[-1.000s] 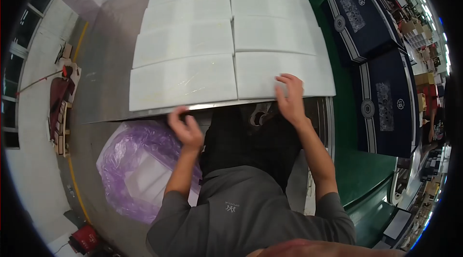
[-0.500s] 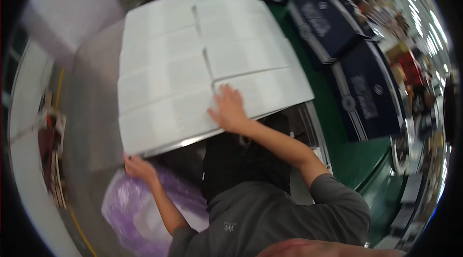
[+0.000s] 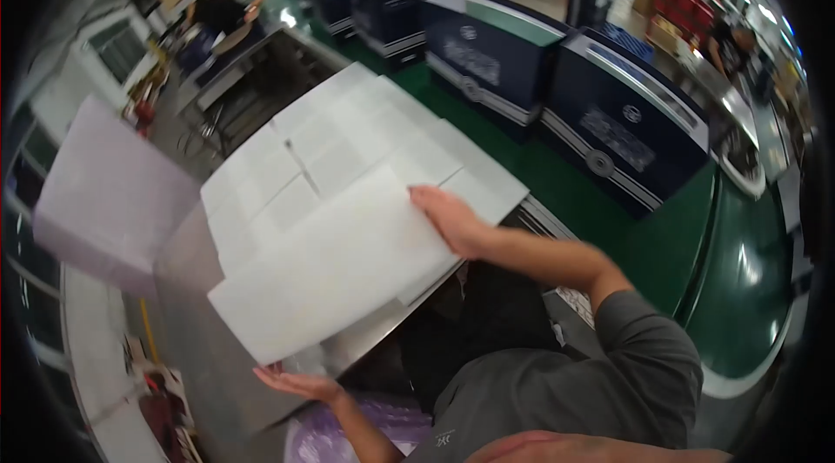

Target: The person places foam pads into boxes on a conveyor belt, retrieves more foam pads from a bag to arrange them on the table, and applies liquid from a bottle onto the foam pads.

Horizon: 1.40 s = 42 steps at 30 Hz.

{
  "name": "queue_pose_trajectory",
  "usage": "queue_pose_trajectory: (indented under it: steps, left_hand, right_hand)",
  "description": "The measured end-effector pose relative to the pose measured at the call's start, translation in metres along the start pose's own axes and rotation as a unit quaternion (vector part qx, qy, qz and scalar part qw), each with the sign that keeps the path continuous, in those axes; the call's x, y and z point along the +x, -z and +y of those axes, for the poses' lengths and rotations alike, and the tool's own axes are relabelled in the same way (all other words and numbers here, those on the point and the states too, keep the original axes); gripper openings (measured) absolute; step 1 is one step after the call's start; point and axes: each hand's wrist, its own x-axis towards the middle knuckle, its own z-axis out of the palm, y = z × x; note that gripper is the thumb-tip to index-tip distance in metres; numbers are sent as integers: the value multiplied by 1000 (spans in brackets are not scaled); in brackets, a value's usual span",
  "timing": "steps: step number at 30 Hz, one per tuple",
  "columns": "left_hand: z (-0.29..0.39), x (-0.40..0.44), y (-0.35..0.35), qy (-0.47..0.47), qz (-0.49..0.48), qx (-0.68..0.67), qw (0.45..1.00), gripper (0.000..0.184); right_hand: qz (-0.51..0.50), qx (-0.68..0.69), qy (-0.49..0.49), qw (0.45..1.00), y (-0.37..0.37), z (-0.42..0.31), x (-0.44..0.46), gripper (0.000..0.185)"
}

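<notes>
Overlapping white sheets [image 3: 348,137] lie in two rows on a metal table. One white sheet [image 3: 322,263] sits askew on top, its lower left corner sticking out past the others. My right hand [image 3: 452,224] grips this sheet at its right edge, fingertips on the upper face and the thumb hidden. Below the lower left corner is my left hand [image 3: 300,383], palm up with its fingers stretched out, close against the sheet's edge; whether they bear its weight I cannot tell.
Dark blue printed boxes [image 3: 622,124] stand on a green conveyor [image 3: 648,267] to the right. A pale lilac block [image 3: 109,193] rises at the left of the metal table [image 3: 204,350]. Purple plastic wrapping [image 3: 361,428] lies below. Other people are at work farther off.
The top white sheet has shifted and turned over the others. My right hand has gone from lying flat on the sheets to gripping its edge. The view has swung upward.
</notes>
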Motion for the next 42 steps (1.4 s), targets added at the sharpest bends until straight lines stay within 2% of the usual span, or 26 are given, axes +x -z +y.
queue_pose_trajectory:
  steps: [3,4,5,6,7,8,9,10,11,12,14,15,16,17,19,20,25,27,29,31,32,34,35,39,40,42]
  left_hand:
    - [10,47,-102,-38,-60,-182,981,58]
    - [29,58,-143,-29,-75,-256,963,59]
    - [45,67,-182,-80,-115,-331,933,60]
    - [75,73,-214,-112,-167,-328,923,59]
    - [104,78,-246,-144,-218,-325,909,59]
    - [133,68,-276,-108,-253,-398,875,56]
    - [162,59,-305,-67,-282,-466,836,53]
    - [176,46,-333,-75,-333,-471,813,50]
    - [194,36,-361,-223,-344,-403,819,48]
    - [221,24,-376,-223,-392,-381,807,49]
    - [264,-2,-408,-217,-497,-344,767,52]
    - [285,-22,-415,-262,-489,-336,761,53]
    - [293,-31,-430,-280,-487,-334,757,54]
    - [301,-40,-446,-298,-483,-332,753,54]
    - [304,-58,-469,-412,-434,-218,771,57]
    - [303,-63,-469,-412,-440,-221,767,57]
    - [266,-46,-427,-360,-465,-298,752,61]
    - [250,-40,-404,-300,-488,-324,753,63]
    - [240,-38,-378,-236,-504,-347,755,65]
    - [231,-39,-358,-222,-511,-349,754,66]
    - [227,-40,-347,-212,-512,-358,751,66]
    - [223,-42,-334,-193,-509,-382,746,68]
    - [222,-44,-328,-190,-510,-381,747,68]
    - [225,-56,-307,-176,-502,-394,749,69]
    - [226,-59,-305,-176,-502,-397,748,69]
    - [228,-65,-305,-159,-501,-396,753,69]
  right_hand:
    - [-84,-81,115,986,46,-94,10,18]
    - [-69,-36,172,982,53,-130,-8,16]
    - [-33,-88,231,968,73,-166,-29,18]
    - [6,-73,279,958,92,-194,-49,20]
    - [-3,-111,322,940,127,-227,-67,20]
    - [29,-149,400,904,141,-250,-102,17]
    - [46,-172,419,890,159,-267,-137,14]
    - [65,-194,438,875,178,-284,-173,11]
    - [189,-168,474,843,179,-287,-206,12]
    - [222,-163,484,830,192,-290,-236,15]
    - [306,-202,493,789,206,-283,-280,34]
    - [348,-220,492,767,213,-280,-302,45]
    - [380,-212,500,749,202,-272,-311,44]
    - [385,-216,497,747,210,-269,-319,44]
    - [393,-240,476,749,232,-262,-337,45]
    - [398,-247,468,750,238,-260,-342,45]
    - [318,-418,390,756,232,-246,-327,43]
    - [280,-462,371,756,201,-242,-300,42]
    - [216,-492,308,785,185,-233,-285,43]
    - [162,-661,303,667,176,-224,-272,42]
    - [158,-659,297,672,170,-218,-265,42]
    - [37,-684,303,663,164,-208,-251,31]
    - [35,-684,300,665,165,-206,-250,31]
    - [-92,-868,187,451,169,-196,-250,19]
    - [-89,-868,187,452,176,-190,-249,19]
    - [-117,-908,79,395,206,-174,-237,16]
